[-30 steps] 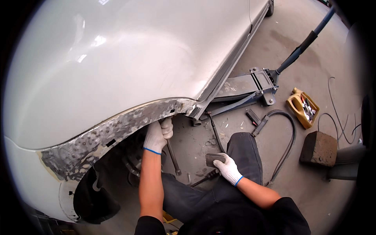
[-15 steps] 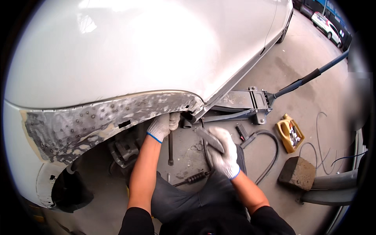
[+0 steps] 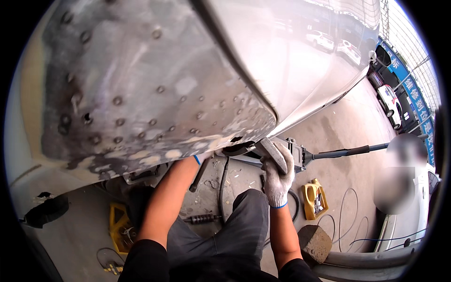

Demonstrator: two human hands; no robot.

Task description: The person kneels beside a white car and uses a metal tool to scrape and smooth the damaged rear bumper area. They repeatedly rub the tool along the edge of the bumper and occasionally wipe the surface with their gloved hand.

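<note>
The car's sanded wheel-arch panel (image 3: 141, 94), bare grey metal with many small round dimples, fills the upper left. My left hand (image 3: 205, 156), in a white knit glove, reaches under its lower edge, so most of the fingers are hidden. A dark rod (image 3: 199, 176) slants down from that hand, and I seem to grip its upper end. In my gloved right hand (image 3: 280, 171) is a flat grey metal bar (image 3: 274, 154), fingers wrapped round it. Its far end is up against the panel's lower right corner, beside a dark opening; whether it touches I cannot tell.
A floor jack (image 3: 295, 151) with a long handle (image 3: 347, 151) stands beyond my right hand. Right of my legs are a cut-open yellow jug (image 3: 314, 199) of small parts and a stone block (image 3: 314, 244). Another yellow container (image 3: 123, 228) sits at left. A black hose (image 3: 223, 188) lies ahead.
My view has moved closer to the panel and turned. My right hand has brought the metal bar up to the panel's corner. My left hand has gone further out of sight under the edge.
</note>
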